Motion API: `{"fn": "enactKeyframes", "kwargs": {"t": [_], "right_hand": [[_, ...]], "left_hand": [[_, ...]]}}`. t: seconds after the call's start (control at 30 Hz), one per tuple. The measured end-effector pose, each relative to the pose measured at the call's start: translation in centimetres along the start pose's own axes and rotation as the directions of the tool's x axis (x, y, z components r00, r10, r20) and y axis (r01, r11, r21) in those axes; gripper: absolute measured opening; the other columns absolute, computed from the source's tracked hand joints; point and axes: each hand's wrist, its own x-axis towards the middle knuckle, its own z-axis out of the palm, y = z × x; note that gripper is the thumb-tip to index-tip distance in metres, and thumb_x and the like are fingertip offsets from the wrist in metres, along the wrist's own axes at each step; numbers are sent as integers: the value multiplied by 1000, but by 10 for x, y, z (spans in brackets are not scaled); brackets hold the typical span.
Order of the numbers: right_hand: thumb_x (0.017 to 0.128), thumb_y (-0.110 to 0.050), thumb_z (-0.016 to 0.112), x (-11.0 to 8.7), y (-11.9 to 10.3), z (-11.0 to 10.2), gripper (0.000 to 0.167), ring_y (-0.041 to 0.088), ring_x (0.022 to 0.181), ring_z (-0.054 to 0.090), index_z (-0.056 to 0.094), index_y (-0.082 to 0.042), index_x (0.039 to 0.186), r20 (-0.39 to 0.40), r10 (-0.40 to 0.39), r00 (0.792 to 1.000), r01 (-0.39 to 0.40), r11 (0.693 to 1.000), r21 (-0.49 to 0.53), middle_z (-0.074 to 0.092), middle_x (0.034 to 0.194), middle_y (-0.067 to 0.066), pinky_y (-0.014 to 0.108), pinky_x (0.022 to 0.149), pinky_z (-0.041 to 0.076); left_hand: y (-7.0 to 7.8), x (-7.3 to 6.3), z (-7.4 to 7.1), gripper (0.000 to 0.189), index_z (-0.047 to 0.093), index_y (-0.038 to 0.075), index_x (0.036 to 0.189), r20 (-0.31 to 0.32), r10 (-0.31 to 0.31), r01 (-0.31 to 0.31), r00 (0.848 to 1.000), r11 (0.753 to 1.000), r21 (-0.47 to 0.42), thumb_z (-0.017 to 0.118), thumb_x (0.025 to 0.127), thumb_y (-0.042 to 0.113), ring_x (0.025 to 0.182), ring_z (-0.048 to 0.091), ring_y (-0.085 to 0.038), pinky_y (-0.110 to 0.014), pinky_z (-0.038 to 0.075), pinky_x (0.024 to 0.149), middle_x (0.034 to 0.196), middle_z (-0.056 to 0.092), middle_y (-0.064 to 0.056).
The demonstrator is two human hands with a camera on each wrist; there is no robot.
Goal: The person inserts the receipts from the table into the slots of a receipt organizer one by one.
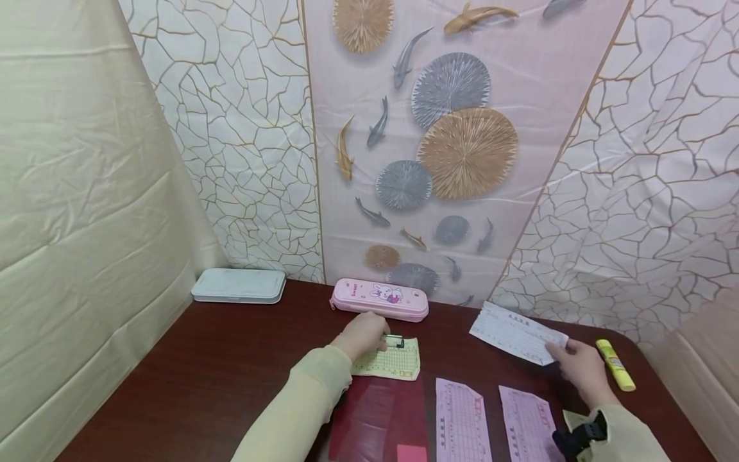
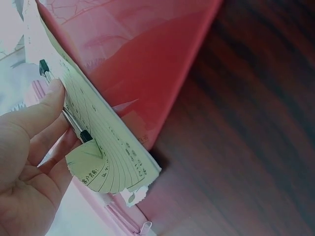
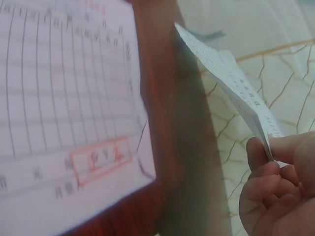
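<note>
My left hand [image 1: 365, 335] pinches a stack of pale green printed slips [image 1: 398, 360] at its far edge, above the top of a red folder [image 1: 378, 417]. A silver clip with black ends [image 2: 74, 114] lies along that edge under my thumb, and one corner of the paper curls over. Between thumb and fingers, my right hand [image 1: 583, 369] holds a white printed slip [image 1: 516, 332] by its right end. In the right wrist view, the white slip [image 3: 236, 91] is seen nearly edge-on, tilted up from the fingers.
Two pink printed slips [image 1: 462, 420] [image 1: 528, 423] lie right of the folder. A yellow glue stick [image 1: 615, 366] is beside my right hand. At the back stand a pink pencil case [image 1: 380, 299] and a pale case [image 1: 239, 285], near the patterned curtain. Yellowish paper [image 1: 573, 420] shows under my right wrist.
</note>
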Motion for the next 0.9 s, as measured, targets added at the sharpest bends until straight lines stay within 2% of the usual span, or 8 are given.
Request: {"fn": "enactKeyframes", "kwargs": {"t": [0.17, 0.37, 0.6, 0.73, 0.9], "right_hand": [[97, -32, 49, -9, -13, 1, 59, 16, 70, 53, 42, 16, 129, 16, 6, 1000, -6, 999, 50, 64, 91, 18, 27, 54, 45], [97, -30, 50, -18, -23, 4, 51, 13, 61, 46, 47, 13, 123, 101, -21, 995, 10, 995, 102, 54, 71, -1, 27, 52, 40], [94, -30, 58, -29, -34, 8, 40, 12, 57, 44, 56, 8, 104, 177, -70, 982, 52, 993, 104, 48, 64, -1, 26, 50, 38], [93, -26, 61, -35, -42, 12, 34, 10, 53, 44, 59, 7, 98, 185, -97, 978, 72, 988, 136, 48, 60, -2, 24, 48, 39], [92, -28, 62, -39, -48, 18, 34, 9, 53, 45, 60, 6, 94, 188, -86, 978, 60, 988, 144, 48, 59, -3, 24, 48, 41]], "left_hand": [[1, -1, -2, 24, 75, 14, 99, 4, 4, -4, 1000, 1000, 5, 78, 77, 25, 96, 63, -11, -24, 49, 86, 95, 71, 6], [0, -1, -2, 22, 76, 14, 96, -8, 15, -15, 1000, 1000, 7, 78, 77, 25, 93, 64, -10, -24, 49, 84, 92, 71, 6], [1, 0, -1, 21, 76, 14, 95, -6, 8, -8, 1000, 1000, 11, 79, 77, 24, 92, 64, -11, -24, 50, 83, 92, 71, 6], [2, 1, 0, 21, 76, 14, 94, -8, 0, 1, 1000, 1000, 20, 79, 76, 24, 91, 64, -11, -24, 50, 81, 91, 71, 6], [2, 1, 0, 23, 76, 15, 96, -7, -5, 5, 1000, 1000, 24, 79, 76, 25, 92, 64, -12, -24, 50, 82, 92, 71, 6]]}}
